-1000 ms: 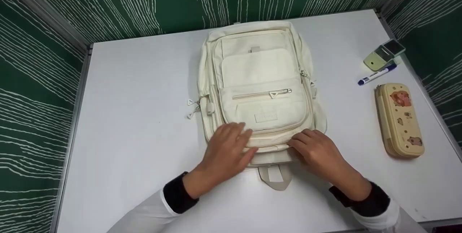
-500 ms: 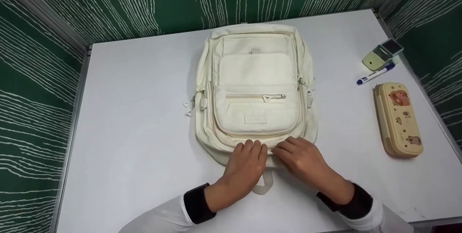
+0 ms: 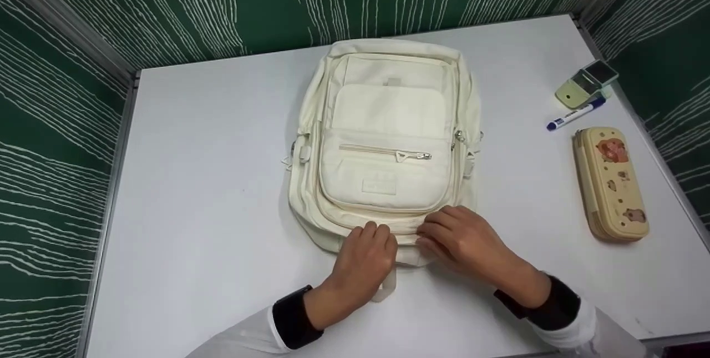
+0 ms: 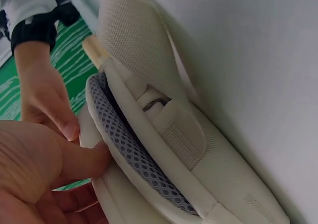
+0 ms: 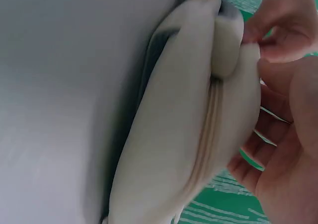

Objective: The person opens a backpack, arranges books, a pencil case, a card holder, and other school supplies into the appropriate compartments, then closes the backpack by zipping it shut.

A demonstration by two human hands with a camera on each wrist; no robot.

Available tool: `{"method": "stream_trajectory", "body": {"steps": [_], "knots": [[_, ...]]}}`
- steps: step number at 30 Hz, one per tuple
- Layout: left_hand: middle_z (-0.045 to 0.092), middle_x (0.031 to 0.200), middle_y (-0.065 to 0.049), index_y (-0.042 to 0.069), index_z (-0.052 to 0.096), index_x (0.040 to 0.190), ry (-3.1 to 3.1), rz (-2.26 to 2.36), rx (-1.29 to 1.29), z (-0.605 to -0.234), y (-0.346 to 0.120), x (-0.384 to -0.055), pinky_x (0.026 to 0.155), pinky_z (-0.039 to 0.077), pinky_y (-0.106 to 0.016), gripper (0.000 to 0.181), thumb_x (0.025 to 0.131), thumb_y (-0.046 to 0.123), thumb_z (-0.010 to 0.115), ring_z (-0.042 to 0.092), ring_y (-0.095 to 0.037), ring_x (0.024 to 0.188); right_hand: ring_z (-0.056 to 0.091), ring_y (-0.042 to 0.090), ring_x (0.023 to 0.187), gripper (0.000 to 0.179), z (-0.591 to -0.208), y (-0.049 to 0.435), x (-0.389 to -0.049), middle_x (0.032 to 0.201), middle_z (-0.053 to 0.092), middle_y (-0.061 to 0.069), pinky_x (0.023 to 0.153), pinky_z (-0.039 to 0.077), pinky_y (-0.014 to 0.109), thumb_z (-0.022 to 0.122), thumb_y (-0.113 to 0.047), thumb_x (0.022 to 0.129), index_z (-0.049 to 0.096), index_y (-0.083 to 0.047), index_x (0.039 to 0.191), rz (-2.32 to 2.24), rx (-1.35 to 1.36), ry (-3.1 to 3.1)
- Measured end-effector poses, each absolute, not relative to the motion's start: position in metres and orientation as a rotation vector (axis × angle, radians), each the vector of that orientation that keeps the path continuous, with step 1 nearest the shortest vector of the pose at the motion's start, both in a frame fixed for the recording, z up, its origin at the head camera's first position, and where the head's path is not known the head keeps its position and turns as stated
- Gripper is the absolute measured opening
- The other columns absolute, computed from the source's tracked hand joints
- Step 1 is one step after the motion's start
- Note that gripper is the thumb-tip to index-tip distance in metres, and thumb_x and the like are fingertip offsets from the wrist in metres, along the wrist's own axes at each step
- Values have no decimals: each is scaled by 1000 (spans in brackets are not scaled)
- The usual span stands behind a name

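Holding by one short end only, with both hands, a cream-white fabric backpack (image 3: 388,108) laid flat, pocketed front upward, on a white table (image 3: 211,152). Stretching straight out ahead of the grips, with the long axis running away toward the green wall with white streaks (image 3: 266,3) and leaning slightly rightward at the far end.

Near the middle of that end, the left hand (image 3: 363,263), curled over the edge and pinching down to the thickness of the fabric, with the thumb against a panel of grey mesh (image 4: 141,154). Close beside, nearer the right corner, the right hand (image 3: 463,238), gripping the same edge between thumb and loosely bent fingers. Not to be told: how firmly.

Just below the left grip, partly covered, a pale webbing loop (image 3: 386,286). Ahead of the right grip, on the backpack's right side, some small metal zip pulls (image 3: 459,136). Well apart to the right, so nearer the right hand than the left, an oblong yellow pencil case with printed animals (image 3: 613,183); farther ahead, a white marker with blue ends (image 3: 577,114).
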State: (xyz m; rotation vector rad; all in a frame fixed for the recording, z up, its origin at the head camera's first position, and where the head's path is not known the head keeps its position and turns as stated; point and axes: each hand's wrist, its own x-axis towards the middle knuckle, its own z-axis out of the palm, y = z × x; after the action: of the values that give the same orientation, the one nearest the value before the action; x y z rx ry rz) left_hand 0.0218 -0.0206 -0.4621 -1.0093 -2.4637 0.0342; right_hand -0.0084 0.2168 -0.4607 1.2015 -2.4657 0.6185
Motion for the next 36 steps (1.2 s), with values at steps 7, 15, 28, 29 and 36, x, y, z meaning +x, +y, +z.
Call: {"method": "stream_trajectory", "body": {"steps": [7, 15, 28, 29, 36], "knots": [[50, 73, -1, 12, 67, 77, -2500, 1, -971, -461, -36, 22, 56, 38, -24, 20, 74, 5, 86, 49, -14, 67, 67, 28, 89, 9, -463, 258, -38, 99, 72, 9, 70, 53, 42, 74, -5, 92, 76, -3, 101, 575, 1060, -2480], [52, 73, -1, 10, 68, 78, -2528, -9, -939, -459, -50, 21, 57, 43, -23, 20, 76, 1, 85, 50, -14, 67, 65, 43, 100, 30, -471, 298, -86, 110, 69, 22, 78, 53, 56, 64, 15, 84, 70, 6, 111, 355, 965, -2506], [51, 74, -3, 7, 66, 78, -2619, -147, -990, -456, -71, 16, 57, 43, -21, 24, 75, -8, 84, 50, -14, 68, 61, 45, 115, 31, -477, 318, -134, 121, 66, 25, 90, 49, 60, 56, 13, 90, 68, 6, 118, 187, 1025, -2479], [51, 74, -2, 8, 65, 77, -2625, -145, -991, -456, -72, 16, 57, 44, -21, 26, 75, -9, 85, 51, -14, 68, 61, 45, 114, 30, -478, 317, -135, 120, 66, 25, 90, 49, 60, 57, 13, 89, 68, 7, 117, 183, 1036, -2475], [52, 75, -2, 7, 65, 76, -2649, -150, -968, -455, -82, 12, 59, 46, -21, 29, 68, -12, 85, 54, -15, 71, 64, 42, 106, 17, -481, 310, -136, 106, 70, 22, 90, 50, 58, 63, 14, 87, 69, 10, 103, 208, 1076, -2436]]}}
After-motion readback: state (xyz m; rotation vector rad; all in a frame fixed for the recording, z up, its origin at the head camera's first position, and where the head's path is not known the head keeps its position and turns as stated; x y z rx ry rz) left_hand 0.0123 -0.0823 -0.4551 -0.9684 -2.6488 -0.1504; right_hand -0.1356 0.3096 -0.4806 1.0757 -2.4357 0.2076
